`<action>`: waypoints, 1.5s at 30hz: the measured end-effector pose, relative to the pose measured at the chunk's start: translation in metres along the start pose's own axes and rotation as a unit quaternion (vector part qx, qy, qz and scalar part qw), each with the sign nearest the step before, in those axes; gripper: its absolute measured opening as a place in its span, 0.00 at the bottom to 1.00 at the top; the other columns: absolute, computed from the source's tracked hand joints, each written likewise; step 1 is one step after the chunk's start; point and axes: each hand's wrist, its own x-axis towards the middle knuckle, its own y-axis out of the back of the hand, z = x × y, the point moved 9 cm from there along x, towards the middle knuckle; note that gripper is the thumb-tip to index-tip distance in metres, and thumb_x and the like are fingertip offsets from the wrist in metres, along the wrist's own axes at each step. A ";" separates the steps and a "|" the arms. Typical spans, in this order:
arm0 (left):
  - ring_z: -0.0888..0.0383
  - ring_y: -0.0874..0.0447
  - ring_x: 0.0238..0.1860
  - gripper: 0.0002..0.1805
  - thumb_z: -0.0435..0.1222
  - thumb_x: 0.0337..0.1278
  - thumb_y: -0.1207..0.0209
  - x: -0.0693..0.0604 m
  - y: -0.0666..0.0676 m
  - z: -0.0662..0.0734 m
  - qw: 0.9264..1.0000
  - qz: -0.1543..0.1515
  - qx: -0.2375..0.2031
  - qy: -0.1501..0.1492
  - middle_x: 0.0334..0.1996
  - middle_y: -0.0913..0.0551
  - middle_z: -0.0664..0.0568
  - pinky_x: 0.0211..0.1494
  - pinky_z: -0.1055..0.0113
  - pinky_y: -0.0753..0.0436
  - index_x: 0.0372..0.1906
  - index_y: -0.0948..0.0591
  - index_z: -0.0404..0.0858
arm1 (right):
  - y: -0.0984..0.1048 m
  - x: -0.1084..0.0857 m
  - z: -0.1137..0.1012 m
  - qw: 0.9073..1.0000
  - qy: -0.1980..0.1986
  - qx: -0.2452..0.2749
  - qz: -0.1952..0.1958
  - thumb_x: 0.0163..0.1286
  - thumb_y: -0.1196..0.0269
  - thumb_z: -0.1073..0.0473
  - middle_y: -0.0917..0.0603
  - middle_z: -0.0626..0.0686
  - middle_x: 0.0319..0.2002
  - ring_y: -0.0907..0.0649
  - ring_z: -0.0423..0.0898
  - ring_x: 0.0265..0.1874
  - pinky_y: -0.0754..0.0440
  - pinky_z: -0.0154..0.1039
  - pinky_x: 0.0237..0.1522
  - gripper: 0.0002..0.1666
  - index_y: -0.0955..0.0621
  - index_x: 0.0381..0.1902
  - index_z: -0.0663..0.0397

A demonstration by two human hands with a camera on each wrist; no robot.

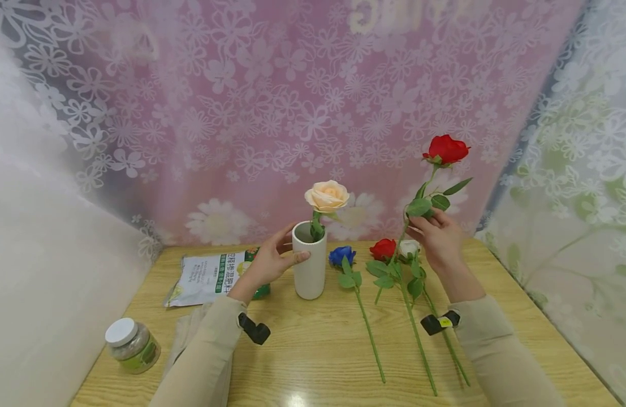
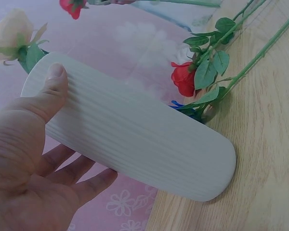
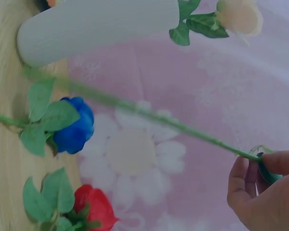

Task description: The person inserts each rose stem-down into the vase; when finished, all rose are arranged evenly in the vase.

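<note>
A white ribbed vase (image 1: 310,271) stands upright on the table with a peach rose (image 1: 327,198) in it. My left hand (image 1: 272,257) holds the vase near its rim, thumb across the front and fingers around the far side. To the right, my right hand (image 1: 440,237) pinches the stem of a red rose (image 1: 447,150) just below its upper leaves. This rose is raised, its bloom up and its green stem (image 3: 178,125) slanting down toward the table near the vase. The stem's lower end is blurred in the right wrist view.
A blue rose (image 1: 342,256), another red rose (image 1: 383,249) and a white rose (image 1: 409,247) lie on the wooden table (image 1: 302,345) between my hands. At left are a printed bag (image 1: 203,277), a grey cloth (image 1: 182,333) and a white-lidded jar (image 1: 133,345).
</note>
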 end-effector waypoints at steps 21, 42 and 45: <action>0.36 0.25 0.74 0.47 0.38 0.69 0.30 -0.001 0.000 0.003 1.000 0.000 -0.002 -0.006 0.73 0.26 0.38 0.72 0.40 0.21 0.85 0.42 0.52 | -0.034 0.018 -0.039 0.977 0.063 0.166 0.117 0.69 0.33 0.76 0.17 0.56 0.40 0.12 0.50 0.35 0.07 0.41 0.41 0.12 0.20 0.47 0.61; 0.37 0.25 0.73 0.48 0.39 0.68 0.30 0.000 0.000 0.001 1.000 0.005 0.002 -0.004 0.73 0.26 0.39 0.73 0.40 0.21 0.86 0.43 0.52 | -0.081 0.018 -0.029 0.988 0.084 0.106 0.074 0.72 0.36 0.75 0.16 0.55 0.45 0.11 0.47 0.37 0.07 0.40 0.46 0.17 0.22 0.54 0.57; 0.36 0.25 0.74 0.47 0.39 0.68 0.30 0.000 0.000 0.000 1.000 0.004 0.001 -0.005 0.74 0.26 0.39 0.72 0.40 0.21 0.86 0.43 0.52 | -0.093 0.015 -0.019 0.993 0.077 0.077 0.050 0.73 0.35 0.74 0.15 0.53 0.45 0.11 0.46 0.39 0.07 0.40 0.47 0.17 0.22 0.55 0.56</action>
